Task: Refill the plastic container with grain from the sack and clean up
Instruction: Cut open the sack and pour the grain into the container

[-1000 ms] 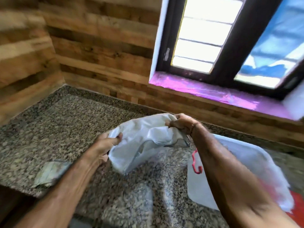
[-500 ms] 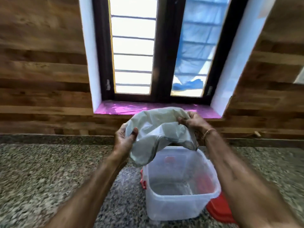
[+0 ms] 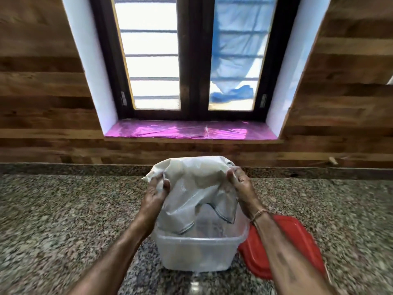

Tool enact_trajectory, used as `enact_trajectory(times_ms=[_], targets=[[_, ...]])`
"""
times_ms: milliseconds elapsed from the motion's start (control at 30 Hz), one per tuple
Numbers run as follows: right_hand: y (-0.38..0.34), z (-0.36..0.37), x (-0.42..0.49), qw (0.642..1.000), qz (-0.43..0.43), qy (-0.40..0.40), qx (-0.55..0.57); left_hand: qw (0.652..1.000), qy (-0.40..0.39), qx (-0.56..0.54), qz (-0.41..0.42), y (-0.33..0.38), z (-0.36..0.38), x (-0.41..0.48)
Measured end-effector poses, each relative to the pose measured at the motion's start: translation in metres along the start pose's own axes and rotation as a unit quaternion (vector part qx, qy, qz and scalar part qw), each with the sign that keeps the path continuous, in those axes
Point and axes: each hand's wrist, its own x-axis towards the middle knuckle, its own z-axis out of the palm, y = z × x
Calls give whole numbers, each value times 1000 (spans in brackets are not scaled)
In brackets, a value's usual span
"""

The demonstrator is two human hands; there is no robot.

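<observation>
A white woven sack (image 3: 191, 188) hangs upside down over a clear plastic container (image 3: 197, 252) that stands on the granite counter (image 3: 63, 209). The sack's open mouth dips inside the container's rim. My left hand (image 3: 154, 194) grips the sack's left side. On the right side, my right hand (image 3: 240, 188) pinches its upper corner. The bottom of the container is blurred, so I cannot tell how much grain lies in it.
A red lid (image 3: 297, 248) lies on the counter right of the container, partly under my right forearm. A wood-panelled wall and a window with a pink-lined sill (image 3: 191, 130) stand behind the counter.
Both hands carried the sack from the left part of the counter to above the container, then lowered it until its mouth entered the container. The view swung to face the window.
</observation>
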Motion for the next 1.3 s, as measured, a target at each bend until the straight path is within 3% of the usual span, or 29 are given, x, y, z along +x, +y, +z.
enact_trajectory(times_ms=[100,267,367,600,800,1000,1300], targets=[[-2,4,7,998,45,31,41,987,24,-151,-39,-5,1,3],[-5,4,29,985,112,126,19,976,89,-193,-53,1,8,4],[-1,0,41,980,169,82,72,964,96,-227,-100,2,2,7],[0,-2,44,975,142,129,115,927,151,-321,-119,11,3,4],[-11,-4,40,969,150,114,158,931,161,-310,-110,6,-13,4],[-16,-41,32,992,104,39,62,959,138,-240,-62,16,-16,-3],[-46,-48,24,999,30,-31,2,967,147,-204,-44,32,-21,-1]])
